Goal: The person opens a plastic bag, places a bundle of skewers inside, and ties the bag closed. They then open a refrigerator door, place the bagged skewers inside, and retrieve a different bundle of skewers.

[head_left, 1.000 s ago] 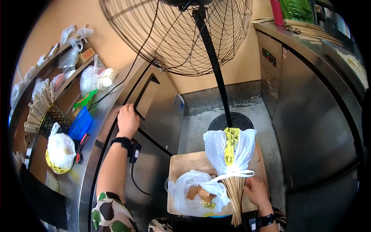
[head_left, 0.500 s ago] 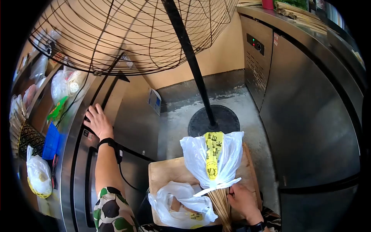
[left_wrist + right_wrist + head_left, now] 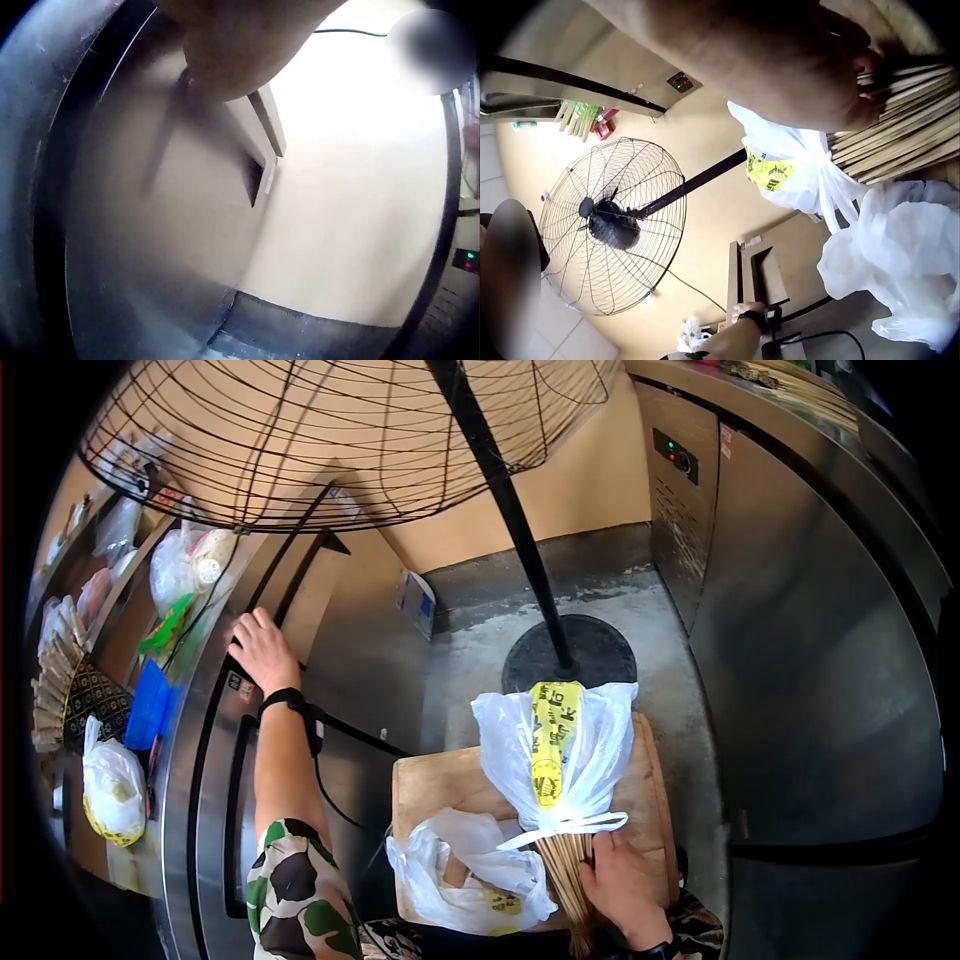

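A white plastic bag (image 3: 600, 745) with a yellow printed strip is tied around a bundle of thin wooden skewers (image 3: 563, 870). My right hand (image 3: 628, 880) lies at the right side of the bundle, below the knot; in the right wrist view, the fingers of this hand (image 3: 757, 60) curl at the edge of the skewers (image 3: 911, 124). To the left is an open white bag (image 3: 440, 880) with brown pieces inside. My left hand (image 3: 265, 652) rests on the steel counter's edge, fingers relaxed; the left wrist view shows only part of the hand (image 3: 240, 45), its fingertips hidden.
Both bags lie on a wooden board (image 3: 650, 800). A caged fan (image 3: 330, 450) stands ahead on a round black base (image 3: 590, 650). Steel cabinets (image 3: 820, 660) line the right. At the left are a blue container (image 3: 148, 705) and another tied bag (image 3: 113, 785). A cable hangs by my left wrist.
The head view has tilted down and shifted. My right hand has moved closer against the skewers just below the knot. My left hand stays on the counter edge, its fingers less spread than half a second ago.
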Available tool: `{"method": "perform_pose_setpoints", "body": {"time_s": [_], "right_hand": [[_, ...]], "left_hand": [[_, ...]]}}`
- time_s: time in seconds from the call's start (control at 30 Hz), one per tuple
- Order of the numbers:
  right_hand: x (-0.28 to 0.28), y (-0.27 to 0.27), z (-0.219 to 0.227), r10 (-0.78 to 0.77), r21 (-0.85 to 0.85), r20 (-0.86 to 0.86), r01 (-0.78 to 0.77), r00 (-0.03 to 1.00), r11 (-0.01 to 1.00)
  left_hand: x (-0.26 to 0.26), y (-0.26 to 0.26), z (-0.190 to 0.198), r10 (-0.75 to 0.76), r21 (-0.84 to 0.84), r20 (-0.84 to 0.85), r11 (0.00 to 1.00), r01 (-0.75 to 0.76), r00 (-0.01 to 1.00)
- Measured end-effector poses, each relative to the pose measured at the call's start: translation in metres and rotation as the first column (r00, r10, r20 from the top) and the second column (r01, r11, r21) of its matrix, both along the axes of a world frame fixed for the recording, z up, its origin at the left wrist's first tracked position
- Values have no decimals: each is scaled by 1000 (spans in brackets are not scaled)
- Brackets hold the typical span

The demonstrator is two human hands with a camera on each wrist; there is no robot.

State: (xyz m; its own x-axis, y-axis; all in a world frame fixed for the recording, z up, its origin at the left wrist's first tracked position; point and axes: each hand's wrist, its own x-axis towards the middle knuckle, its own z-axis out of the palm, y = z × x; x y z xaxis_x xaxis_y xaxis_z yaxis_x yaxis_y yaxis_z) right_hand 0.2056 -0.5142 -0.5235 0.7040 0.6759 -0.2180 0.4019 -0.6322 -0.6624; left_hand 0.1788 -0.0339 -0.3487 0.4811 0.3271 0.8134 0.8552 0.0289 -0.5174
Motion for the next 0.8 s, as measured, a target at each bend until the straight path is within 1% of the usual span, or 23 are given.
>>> {"method": "perform_pose_setpoints", "body": {"time_s": [0.03,0.1,0.13,0.23,0.27,0.3,0.37,0.43,0.47,0.5,0.57,0.63,0.7,0.73,0.77,0.8], "right_hand": [[0,1,4,-2,-7,-13,2,1000,1000],[3,3,4,5,-6,-11,-5,1000,1000],[2,1,0,19,-5,-3,-19,1000,1000],[1,-2,-1,47,12,-1,-47,999,999],[1,-4,-1,53,15,-5,-53,999,998],[-1,-7,-1,58,14,-3,-58,998,998],[-4,-11,-2,63,17,-5,-63,998,998],[-6,-16,-5,105,-3,-21,-105,994,995],[-4,-18,-3,127,9,-42,-126,991,992],[-4,-20,-2,151,28,-67,-150,986,988],[-5,-18,-6,173,2,-48,-173,984,985],[0,-15,-1,174,2,-14,-174,985,985],[4,-10,-2,172,-27,-13,-172,985,985],[5,-7,-3,159,-38,-27,-160,987,986],[4,-4,-5,150,-53,-45,-153,988,987],[5,-2,-8,134,-20,-17,-134,991,991]], "left_hand": [[-2,0,0,0,15,-7,1000,0,1000],[-5,2,2,15,-73,-27,997,-16,1000],[-8,0,0,3,-69,-55,998,-7,998],[-13,14,-12,-14,41,-79,999,17,997],[-10,19,-13,-9,30,-66,999,11,998],[-2,9,-6,-4,-74,-20,997,3,1000],[8,12,-2,21,-125,36,992,-16,999],[5,17,-5,5,-36,8,999,-5,1000],[2,17,-5,-58,7,-6,998,58,998],[4,17,-5,-33,-25,-9,999,33,999],[3,18,1,27,-79,-21,996,-29,999],[2,16,4,39,-62,-40,997,-41,998],[0,22,4,0,-41,-26,999,-1,1000],[1,26,3,21,-43,6,999,-21,1000],[1,26,4,8,-58,11,998,-8,1000],[0,27,4,12,-76,0,997,-12,1000]]}}
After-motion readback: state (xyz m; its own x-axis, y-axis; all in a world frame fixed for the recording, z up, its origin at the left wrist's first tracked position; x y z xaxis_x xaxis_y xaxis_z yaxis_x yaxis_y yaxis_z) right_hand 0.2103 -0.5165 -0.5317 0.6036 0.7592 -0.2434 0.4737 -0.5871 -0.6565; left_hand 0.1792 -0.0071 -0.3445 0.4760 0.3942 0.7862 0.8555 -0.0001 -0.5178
